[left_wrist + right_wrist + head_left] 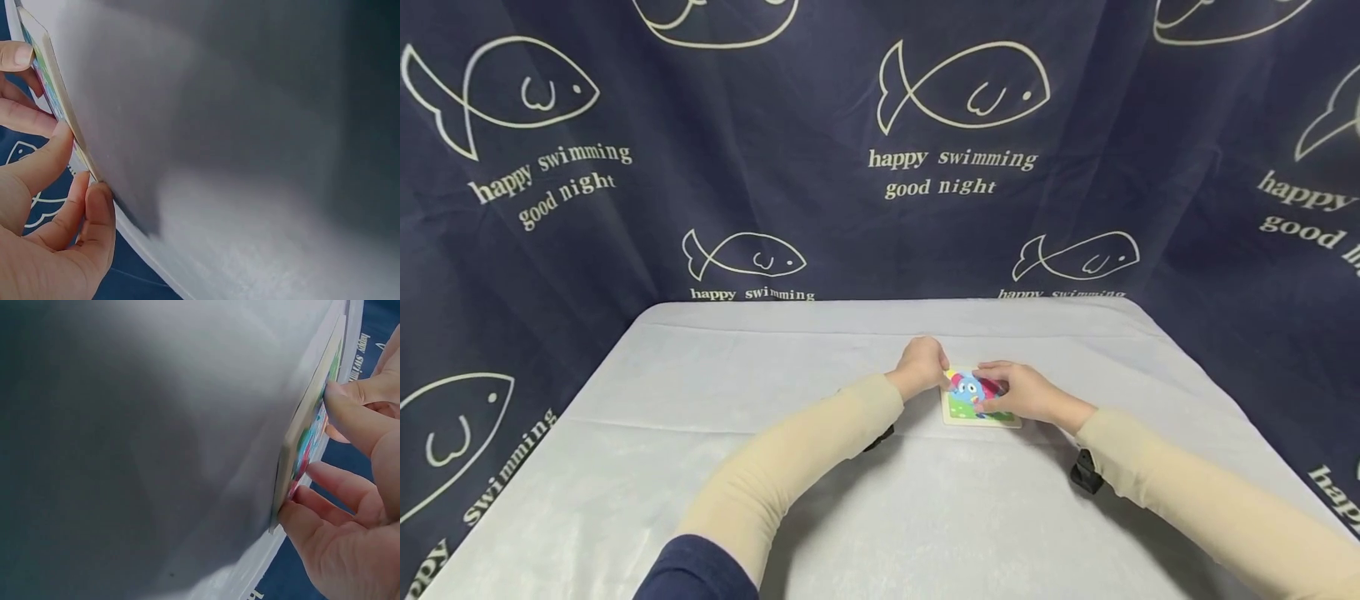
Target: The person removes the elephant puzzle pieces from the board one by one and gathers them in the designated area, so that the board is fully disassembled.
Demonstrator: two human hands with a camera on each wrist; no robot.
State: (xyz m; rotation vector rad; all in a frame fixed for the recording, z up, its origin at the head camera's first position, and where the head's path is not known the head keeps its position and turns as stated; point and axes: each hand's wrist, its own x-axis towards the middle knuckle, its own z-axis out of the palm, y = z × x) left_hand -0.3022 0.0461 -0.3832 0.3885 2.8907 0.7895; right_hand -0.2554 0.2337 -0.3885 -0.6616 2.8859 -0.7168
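Observation:
A small flat jigsaw puzzle board with a pale rim lies on the table. Its picture shows a blue cartoon creature with red and yellow parts above green ground. At its upper left corner my left hand grips the edge; in the left wrist view the thumb is on the face and curled fingers are at the corner. My right hand reaches over from the right, thumb and fingers spread apart, fingertips touching the picture and far edge. The hand hides the board's right part. Both wrist views show the board edge-on.
A white cloth covers the table. Behind and beside it hangs a dark blue curtain printed with white fish and lettering. Black devices are worn at the wrists, over cream sleeves.

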